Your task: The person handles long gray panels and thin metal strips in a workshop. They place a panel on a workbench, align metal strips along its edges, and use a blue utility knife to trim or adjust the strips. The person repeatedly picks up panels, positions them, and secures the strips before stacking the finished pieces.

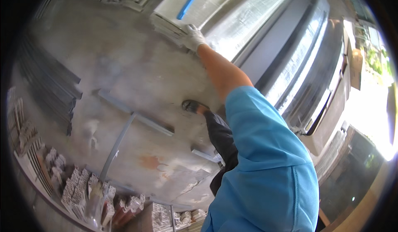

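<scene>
My right hand (194, 37), in a whitish glove, reaches up to the near edge of a stack of pale flat panels (172, 28). Its fingers are curled over that edge, pressed together, and the thumb is hard to make out. A blue slim tool, like a cutter knife or marker (187, 6), lies on the top panel just beyond the fingertips. Right beside the hand lies a long piece wrapped in shiny clear film (232, 37). My left hand is out of view.
More long film-wrapped profiles (296, 66) lie to the right. Metal bars (120, 103) rest on the concrete floor (137, 58), near my foot (195, 106). Dark lengths (49, 78) lie at left, and bundled profiles (76, 190) fill racks at lower left.
</scene>
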`<state>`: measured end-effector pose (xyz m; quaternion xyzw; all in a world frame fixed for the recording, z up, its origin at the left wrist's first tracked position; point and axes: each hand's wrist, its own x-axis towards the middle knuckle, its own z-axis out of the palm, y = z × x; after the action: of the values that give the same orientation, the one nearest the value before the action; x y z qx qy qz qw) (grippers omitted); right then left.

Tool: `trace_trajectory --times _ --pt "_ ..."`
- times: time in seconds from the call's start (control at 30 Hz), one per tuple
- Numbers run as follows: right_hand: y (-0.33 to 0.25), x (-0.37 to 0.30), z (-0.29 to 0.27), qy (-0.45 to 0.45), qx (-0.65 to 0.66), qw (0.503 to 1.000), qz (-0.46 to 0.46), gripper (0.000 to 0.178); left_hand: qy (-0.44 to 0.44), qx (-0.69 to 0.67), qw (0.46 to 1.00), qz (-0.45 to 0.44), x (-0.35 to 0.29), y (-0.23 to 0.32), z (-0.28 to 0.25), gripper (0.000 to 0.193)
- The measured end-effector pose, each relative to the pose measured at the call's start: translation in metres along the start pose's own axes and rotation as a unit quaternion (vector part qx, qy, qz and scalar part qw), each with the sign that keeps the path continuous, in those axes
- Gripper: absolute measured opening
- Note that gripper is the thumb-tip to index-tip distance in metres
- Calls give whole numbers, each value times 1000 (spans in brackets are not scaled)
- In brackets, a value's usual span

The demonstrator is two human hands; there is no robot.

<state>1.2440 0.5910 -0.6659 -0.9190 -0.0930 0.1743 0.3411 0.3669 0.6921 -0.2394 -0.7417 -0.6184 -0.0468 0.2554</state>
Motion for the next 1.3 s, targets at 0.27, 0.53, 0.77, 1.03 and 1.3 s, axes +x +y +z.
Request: trace_trajectory --times 0.27,0.53,0.77,1.03,1.3 --pt "24 -45 -18 -262 452 852 31 32 -67 -123 976 -169 -34 -8 -55 51" --pt "35 -209 10 -409 341 835 139 37 -103 133 951 -258 -18 37 -59 70" --pt "-158 -365 49 -597 87 777 -179 35 -58 35 976 -209 -34 50 -84 61" --pt "-445 -567 21 -510 65 643 -568 31 -111 -730 446 -506 -169 48 -94 72" --pt "-613 -822 124 -367 8 207 -907 44 534 -629 89 -558 -237 -21 -119 66"
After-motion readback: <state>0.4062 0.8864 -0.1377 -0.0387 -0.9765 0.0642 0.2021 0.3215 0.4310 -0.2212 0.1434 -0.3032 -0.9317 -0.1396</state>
